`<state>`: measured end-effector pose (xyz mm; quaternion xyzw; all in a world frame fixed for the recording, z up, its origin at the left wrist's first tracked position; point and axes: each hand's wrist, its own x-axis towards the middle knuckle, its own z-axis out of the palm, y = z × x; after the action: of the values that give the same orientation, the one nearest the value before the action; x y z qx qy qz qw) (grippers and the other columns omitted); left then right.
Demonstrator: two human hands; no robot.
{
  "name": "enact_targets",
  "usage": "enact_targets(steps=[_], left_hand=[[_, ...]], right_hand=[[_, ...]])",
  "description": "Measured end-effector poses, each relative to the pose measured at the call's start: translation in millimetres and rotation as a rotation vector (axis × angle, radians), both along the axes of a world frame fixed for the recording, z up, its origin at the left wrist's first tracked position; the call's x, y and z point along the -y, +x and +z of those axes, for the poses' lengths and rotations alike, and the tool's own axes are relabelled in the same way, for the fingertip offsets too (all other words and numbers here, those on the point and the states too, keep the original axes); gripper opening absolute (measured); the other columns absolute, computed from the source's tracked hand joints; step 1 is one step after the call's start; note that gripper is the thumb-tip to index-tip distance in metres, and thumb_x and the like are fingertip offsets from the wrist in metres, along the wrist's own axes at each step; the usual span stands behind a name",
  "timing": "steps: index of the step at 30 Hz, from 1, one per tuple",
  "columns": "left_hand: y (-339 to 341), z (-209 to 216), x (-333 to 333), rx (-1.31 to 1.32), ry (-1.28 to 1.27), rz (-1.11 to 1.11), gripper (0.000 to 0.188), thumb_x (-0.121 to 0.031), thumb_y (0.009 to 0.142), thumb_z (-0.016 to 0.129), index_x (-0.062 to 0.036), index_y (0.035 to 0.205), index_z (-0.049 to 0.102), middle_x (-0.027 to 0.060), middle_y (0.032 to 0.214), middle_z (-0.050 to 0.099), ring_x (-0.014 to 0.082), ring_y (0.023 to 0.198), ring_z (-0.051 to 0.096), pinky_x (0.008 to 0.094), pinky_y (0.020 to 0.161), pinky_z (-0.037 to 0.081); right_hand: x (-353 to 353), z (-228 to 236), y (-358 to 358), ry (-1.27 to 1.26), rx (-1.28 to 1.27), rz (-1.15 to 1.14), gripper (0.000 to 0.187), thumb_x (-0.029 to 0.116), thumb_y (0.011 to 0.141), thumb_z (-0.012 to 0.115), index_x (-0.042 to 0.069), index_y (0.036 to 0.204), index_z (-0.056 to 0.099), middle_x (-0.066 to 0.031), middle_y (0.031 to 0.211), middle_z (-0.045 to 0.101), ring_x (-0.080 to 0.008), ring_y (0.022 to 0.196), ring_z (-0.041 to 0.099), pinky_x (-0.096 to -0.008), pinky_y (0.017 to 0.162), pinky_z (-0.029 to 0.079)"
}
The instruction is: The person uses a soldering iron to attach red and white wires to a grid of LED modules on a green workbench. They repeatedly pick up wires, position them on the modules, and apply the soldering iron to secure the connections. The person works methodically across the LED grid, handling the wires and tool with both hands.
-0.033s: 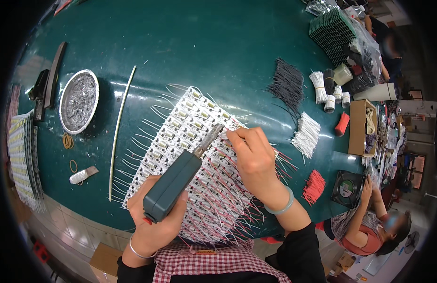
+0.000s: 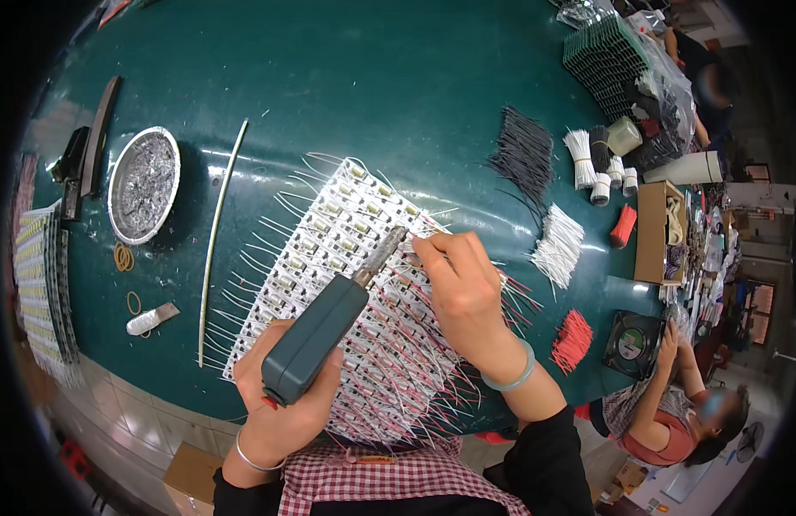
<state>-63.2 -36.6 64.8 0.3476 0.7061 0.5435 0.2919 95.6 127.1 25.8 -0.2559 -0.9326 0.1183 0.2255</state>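
My left hand (image 2: 286,400) is wrapped round a dark green soldering gun (image 2: 316,340), whose metal tip points up and right. That tip reaches the upper right part of a panel of white circuit boards (image 2: 329,228) with small yellowish and black parts. My right hand (image 2: 465,288) is closed in a pinch just right of the tip, over the panel's right edge. What its fingertips hold is too small to make out. White wires stick out along the panel's left side. Red and white wires (image 2: 398,361) cover its lower right part.
Right of the panel lie black wires (image 2: 523,155), white wires (image 2: 559,245) and red wires (image 2: 572,341). A bowl of silvery scraps (image 2: 144,185) and a thin strip (image 2: 222,241) are to the left. Beside a black fan (image 2: 632,344), a co-worker's hands (image 2: 669,348) show at the right.
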Motion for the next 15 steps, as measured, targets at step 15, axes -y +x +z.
enact_targets(steps=[15], left_hand=[[0.3,-9.1,1.6,-0.042,-0.060,0.000,0.014,0.002,0.073,0.074,0.0020,0.081,0.062,0.0118,0.075,0.061,0.0198,0.059,0.058,0.0305,0.057,0.046]], right_hand=[[6.3,-1.1,-7.4,0.024,0.049,-0.041,0.034,-0.001,0.069,0.062,-0.007,0.102,0.062,-0.0136,0.095,0.057,-0.0273,0.083,0.056,-0.0339,0.065,0.050]])
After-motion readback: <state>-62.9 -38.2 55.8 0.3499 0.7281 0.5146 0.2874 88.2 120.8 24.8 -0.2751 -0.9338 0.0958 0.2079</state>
